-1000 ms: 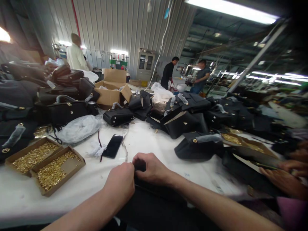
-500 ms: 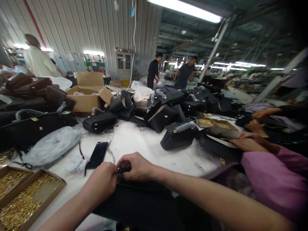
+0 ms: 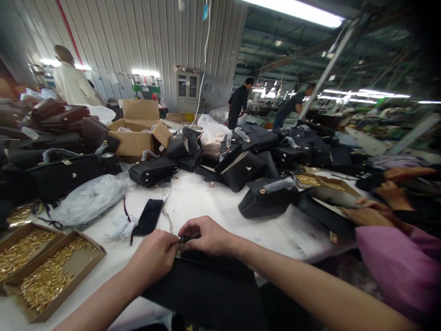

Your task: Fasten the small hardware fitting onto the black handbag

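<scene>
A black bag point(image 3: 210, 285) lies at the table's near edge, below both hands. My left hand point(image 3: 156, 255) is closed at the bag's upper edge, its thumb and finger pinching a small dark part there. Touching the same spot from the right, my right hand point(image 3: 206, 236) has its fingers curled round a small black piece point(image 3: 186, 239). The fingers hide much of that piece. Beyond my left hand a black phone point(image 3: 149, 217) lies on the white table point(image 3: 193, 197).
Cardboard trays of gold-coloured hardware point(image 3: 51, 276) sit at the left. Black bags point(image 3: 268, 195) and an open carton point(image 3: 132, 140) stand across the table. At the right, a person in a pink sleeve point(image 3: 386, 253) handles another bag. Other people stand farther back.
The view has shifted, so most things sit farther right. Both my hands stay together at the bag's edge. In the background, a person in dark clothes leans over more.
</scene>
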Demonstrator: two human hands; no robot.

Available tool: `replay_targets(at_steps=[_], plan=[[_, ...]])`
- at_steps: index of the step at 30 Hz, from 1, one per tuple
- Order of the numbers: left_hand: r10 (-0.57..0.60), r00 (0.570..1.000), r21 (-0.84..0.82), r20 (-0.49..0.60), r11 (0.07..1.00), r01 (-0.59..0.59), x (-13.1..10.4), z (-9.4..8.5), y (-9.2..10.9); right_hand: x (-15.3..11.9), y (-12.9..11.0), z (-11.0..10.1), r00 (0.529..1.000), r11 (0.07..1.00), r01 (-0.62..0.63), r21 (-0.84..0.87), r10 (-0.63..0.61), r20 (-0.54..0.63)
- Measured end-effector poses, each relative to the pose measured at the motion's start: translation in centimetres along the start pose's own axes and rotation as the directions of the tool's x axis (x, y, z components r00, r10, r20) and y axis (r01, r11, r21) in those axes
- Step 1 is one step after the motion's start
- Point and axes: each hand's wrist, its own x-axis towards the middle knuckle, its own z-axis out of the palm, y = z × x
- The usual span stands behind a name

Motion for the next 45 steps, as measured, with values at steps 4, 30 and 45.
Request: replay_targets(at_steps=[4, 30, 45], plan=[[0.03, 1.0, -0.091, -0.002, 0.995, -0.03, -0.1, 0.2, -0.4, 0.1, -0.5, -0.5, 0.997, 1.0, -0.006, 0.009, 0.005, 0.075], [0.036, 0.997, -0.267, -0.072, 0.962, -0.054, -1.3, 1.7, -1.5, -0.3, -1.7, 2.1, 0.993, 0.946, 0.112, -0.303, -0.12, -0.01], [0.005, 0.99, -0.213, -0.138, 0.976, -0.035, -2.5, 2.8, -1.8, 0.1, -2.3, 2.0, 0.989, 0.96, 0.116, -0.255, -0.087, 0.12]])
